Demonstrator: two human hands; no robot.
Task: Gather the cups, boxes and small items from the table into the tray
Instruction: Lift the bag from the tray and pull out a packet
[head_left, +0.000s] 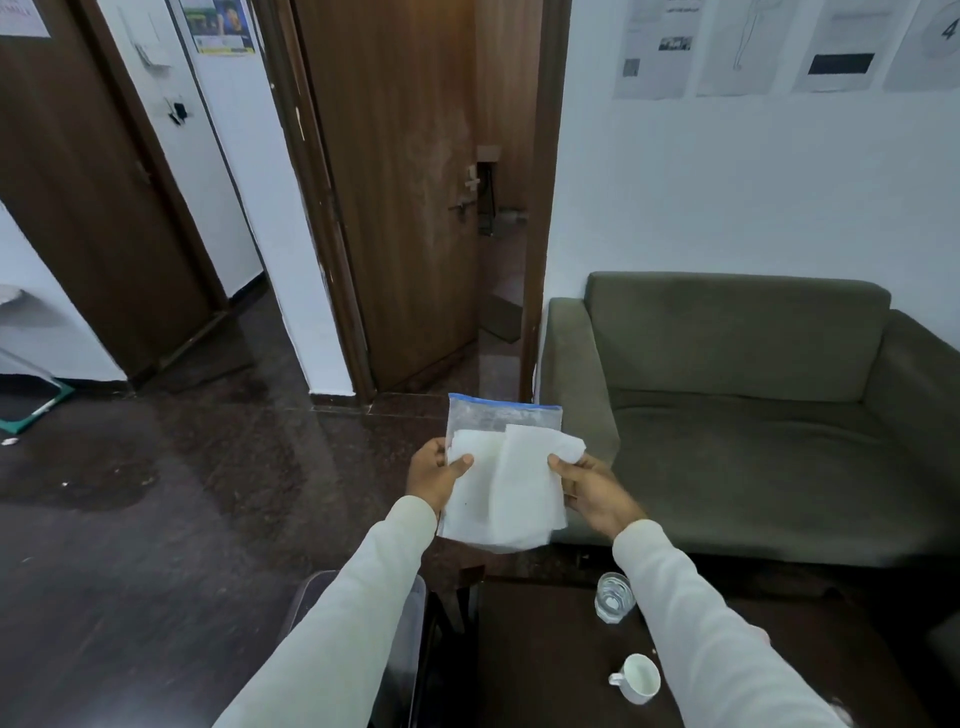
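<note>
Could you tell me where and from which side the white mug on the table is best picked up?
I'd take the white mug by its handle, which sticks out on its left, toward the table's bare middle. The mug stands upright and open-topped, with nothing close on that side, so coming in from the left looks clear.

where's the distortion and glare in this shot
Head view: wide-angle bending bows the door frame and wall papers near the edges; soft glare streaks the dark floor; the plastic bag looks slightly soft and washed out.
</note>
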